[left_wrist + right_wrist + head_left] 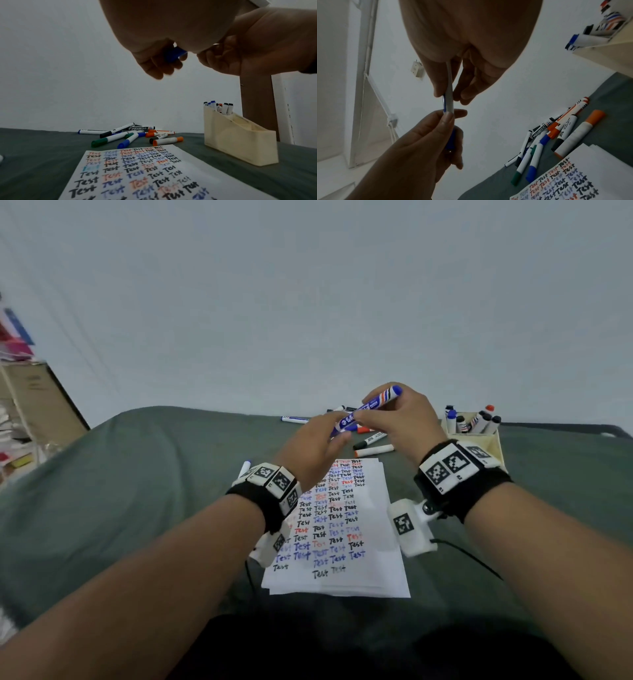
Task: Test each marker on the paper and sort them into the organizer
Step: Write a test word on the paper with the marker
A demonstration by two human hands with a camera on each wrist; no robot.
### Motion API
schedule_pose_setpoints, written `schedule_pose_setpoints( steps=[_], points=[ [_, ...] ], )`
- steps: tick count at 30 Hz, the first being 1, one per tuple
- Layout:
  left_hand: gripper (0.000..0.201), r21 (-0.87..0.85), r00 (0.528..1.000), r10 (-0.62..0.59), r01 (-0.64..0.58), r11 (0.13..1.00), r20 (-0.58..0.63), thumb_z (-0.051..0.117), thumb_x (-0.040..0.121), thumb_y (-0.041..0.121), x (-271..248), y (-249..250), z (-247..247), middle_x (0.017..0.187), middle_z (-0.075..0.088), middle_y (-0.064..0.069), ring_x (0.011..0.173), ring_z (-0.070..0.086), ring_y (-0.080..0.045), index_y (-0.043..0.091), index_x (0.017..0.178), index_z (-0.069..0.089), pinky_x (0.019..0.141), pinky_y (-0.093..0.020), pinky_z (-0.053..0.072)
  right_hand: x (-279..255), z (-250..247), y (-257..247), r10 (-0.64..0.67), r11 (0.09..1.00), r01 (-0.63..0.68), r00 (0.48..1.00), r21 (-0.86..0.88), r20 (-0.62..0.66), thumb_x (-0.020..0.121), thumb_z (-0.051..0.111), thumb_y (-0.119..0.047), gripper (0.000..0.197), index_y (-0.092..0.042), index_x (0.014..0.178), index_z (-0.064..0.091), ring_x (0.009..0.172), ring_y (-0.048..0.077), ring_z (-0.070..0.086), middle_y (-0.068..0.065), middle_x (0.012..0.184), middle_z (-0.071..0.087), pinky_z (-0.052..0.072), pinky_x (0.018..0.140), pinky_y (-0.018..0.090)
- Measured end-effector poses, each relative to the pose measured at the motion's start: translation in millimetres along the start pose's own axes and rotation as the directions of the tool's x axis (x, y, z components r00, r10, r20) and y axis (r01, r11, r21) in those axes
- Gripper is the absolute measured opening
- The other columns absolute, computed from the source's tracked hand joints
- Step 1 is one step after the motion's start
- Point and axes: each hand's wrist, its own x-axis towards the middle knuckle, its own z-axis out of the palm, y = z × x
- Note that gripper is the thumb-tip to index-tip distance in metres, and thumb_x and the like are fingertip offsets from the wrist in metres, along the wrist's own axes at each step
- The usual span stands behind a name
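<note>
A blue whiteboard marker [368,407] is held in the air above the far end of the test paper [346,546], which is covered in rows of "Test". My right hand [387,414] pinches its white barrel [449,86]. My left hand [329,436] grips the blue cap end [452,140], also seen between my fingers [173,55] in the left wrist view. The cap looks seated on the marker. A pile of loose markers [371,445] lies beyond the paper. The cream organizer [495,445] stands at the right with several markers upright in its back compartment.
Everything rests on a grey-green cloth [137,491]. A lone marker [245,469] lies left of the paper, and another marker [294,419] near the far edge. Cardboard boxes [34,398] stand at the far left. A white wall rises right behind the cloth's far edge.
</note>
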Motion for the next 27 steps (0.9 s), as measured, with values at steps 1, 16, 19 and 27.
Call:
schedule_pose_setpoints(
  steps=[1,16,19,27],
  points=[
    [0.031,0.013,1.000,-0.020,0.020,1.000,-0.002,0.044,0.106,0.033,0,5,-2,0.108,0.062,0.004,0.090,0.048,-0.003,0.020,0.132,0.055,0.074,-0.024,0.033,-3,-2,-2,-0.002,1.000,0.001,1.000,0.025,0.007,0.075,0.087,-0.014,0.020,-0.018,0.085,0.069,0.086,0.032,0.074,0.012,0.085,0.074,0.060,0.085,0.053],
    [0.050,0.094,0.977,-0.187,0.178,0.980,0.098,0.033,0.086,0.079,-17,15,-12,0.083,0.064,0.009,0.070,0.059,-0.002,0.046,0.123,0.044,0.059,-0.026,0.037,-25,-14,-4,0.075,0.967,-0.080,0.997,0.243,0.029,0.084,0.080,-0.005,0.014,-0.005,0.090,0.067,0.088,0.035,0.074,0.018,0.089,0.074,0.061,0.084,0.040],
    [0.055,0.099,0.939,-0.310,0.298,0.949,0.145,0.035,0.092,0.071,-22,-2,-10,0.079,0.059,0.002,0.066,0.057,-0.014,0.032,0.130,0.040,0.057,-0.032,0.037,-22,-16,5,0.110,0.969,-0.102,0.994,0.225,-0.026,0.087,0.078,-0.004,0.013,-0.008,0.089,0.065,0.085,0.032,0.070,0.024,0.092,0.071,0.059,0.086,0.044],
    [0.019,0.438,0.785,-0.601,0.492,0.752,0.150,0.057,0.098,0.022,-37,-66,-31,0.102,0.062,-0.013,0.088,0.056,-0.029,0.011,0.111,0.050,0.074,-0.034,0.041,-13,-12,35,0.259,0.914,-0.202,0.958,0.353,-0.121,0.088,0.077,-0.006,0.017,-0.002,0.097,0.063,0.081,0.024,0.070,0.019,0.095,0.071,0.061,0.069,0.027]
  ],
)
